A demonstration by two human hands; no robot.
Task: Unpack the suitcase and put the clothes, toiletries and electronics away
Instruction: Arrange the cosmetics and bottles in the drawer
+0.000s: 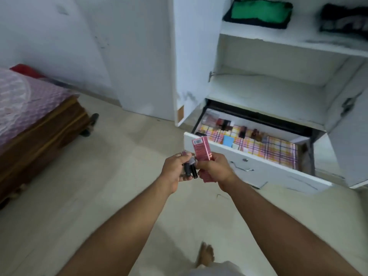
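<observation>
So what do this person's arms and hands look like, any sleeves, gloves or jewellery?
Both forearms are bare up to the frame edge, with no sleeves showing. The left hand and right hand wear no gloves, and no watch, bracelet or ring is visible.

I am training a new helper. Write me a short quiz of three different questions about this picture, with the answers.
1. True or false: the wardrobe drawer is pulled open.
2. Which hand holds the pink carton? A) left B) right C) neither
3. Fill in: on the upper shelf lies a folded ____ and black garment.

Key:
1. True; small cosmetic bottles stand inside.
2. B; the right hand grips it, and the left hand holds small dark tubes.
3. green
</observation>
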